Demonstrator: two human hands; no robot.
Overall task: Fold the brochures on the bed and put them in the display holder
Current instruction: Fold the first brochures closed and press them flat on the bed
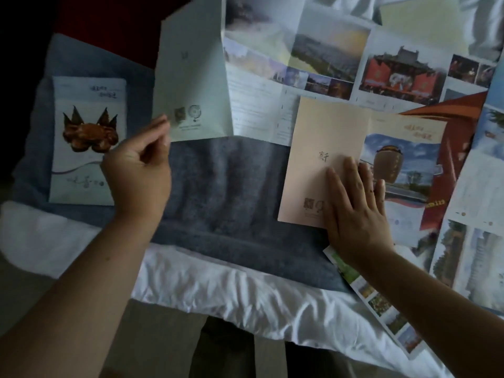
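The left hand (139,167) pinches the lower corner of the pale green brochure (191,85), whose print is too blurred to read. The right hand (354,211) lies flat and open on the peach brochure (324,148) on the bed (218,290). Left of the left grip lies a folded brochure (87,140).

Left hand (139,170) pinches the lower corner of a pale green brochure panel (191,77), lifted off the grey blanket (226,192). Right hand (357,211) lies flat on a folded peach brochure (321,148). A folded crab-print brochure (87,137) lies at left.
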